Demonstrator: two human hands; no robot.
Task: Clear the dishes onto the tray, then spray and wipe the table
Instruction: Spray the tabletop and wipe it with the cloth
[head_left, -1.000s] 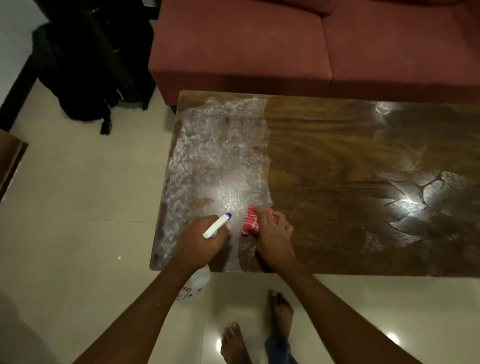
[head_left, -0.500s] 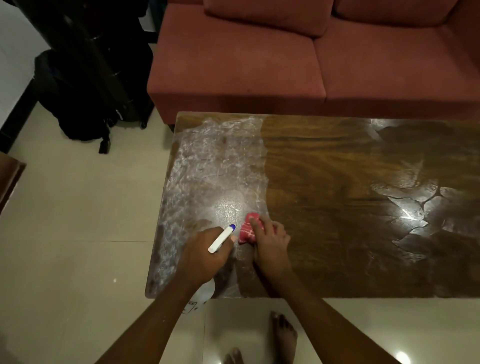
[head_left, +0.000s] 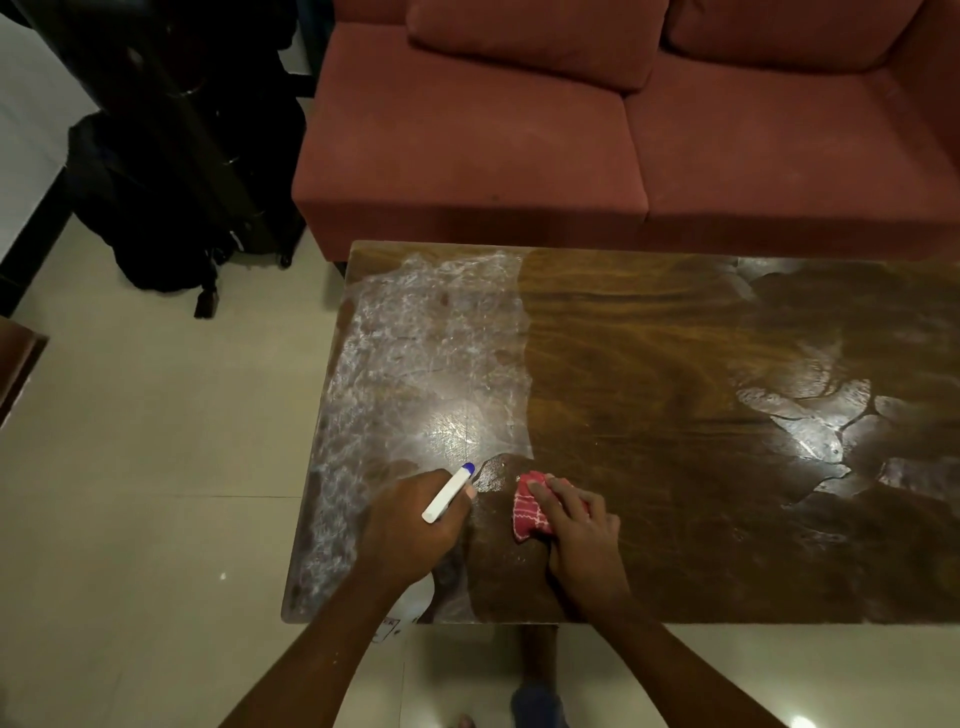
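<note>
A dark wooden coffee table (head_left: 649, 364) fills the middle and right of the view. Its left third is covered with whitish spray foam (head_left: 415, 353); wet patches shine at the right. My left hand (head_left: 410, 525) grips a white spray bottle (head_left: 448, 492) with a blue nozzle tip, held over the table's near left part. My right hand (head_left: 582, 535) presses a red-and-white checked cloth (head_left: 530, 506) flat on the wood just right of the foam's lower edge. No dishes or tray are in view.
A red sofa (head_left: 623, 145) stands right behind the table's far edge. Black bags (head_left: 171, 171) sit on the tiled floor at the far left. A dark furniture corner (head_left: 15, 358) shows at the left edge. My foot (head_left: 537, 701) stands near the table's front edge.
My right hand has slid the cloth to the right, away from the spray bottle. The camera has tilted up, showing more of the sofa. My left hand keeps holding the bottle.
</note>
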